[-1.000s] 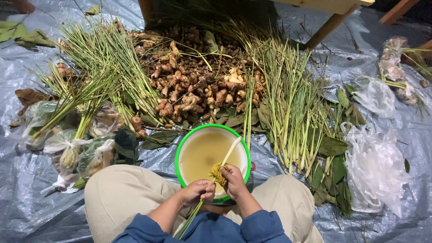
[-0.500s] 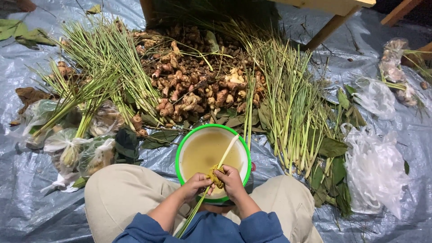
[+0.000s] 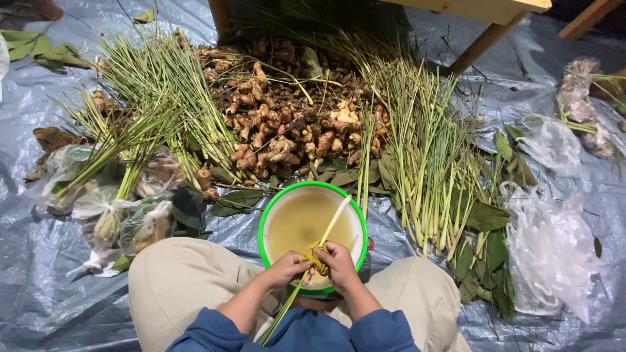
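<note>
Both hands, left hand [image 3: 287, 267] and right hand [image 3: 338, 259], pinch a lemongrass stalk [image 3: 326, 233] over the near green basin [image 3: 268, 221], probably so drips fall inside.

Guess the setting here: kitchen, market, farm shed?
Probably an informal produce-sorting spot on the ground, not a kitchen. A grey plastic tarp covers the floor, heaped with ginger-like roots and lemongrass stalks. The person sits by a green-rimmed bowl of cloudy water, both hands on a stalk.

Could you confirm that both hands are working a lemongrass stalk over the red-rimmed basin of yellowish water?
Not quite: the head view shows the basin has a green rim, not red. Otherwise yes, the left hand and right hand hold the lemongrass stalk over its yellowish water.
</note>
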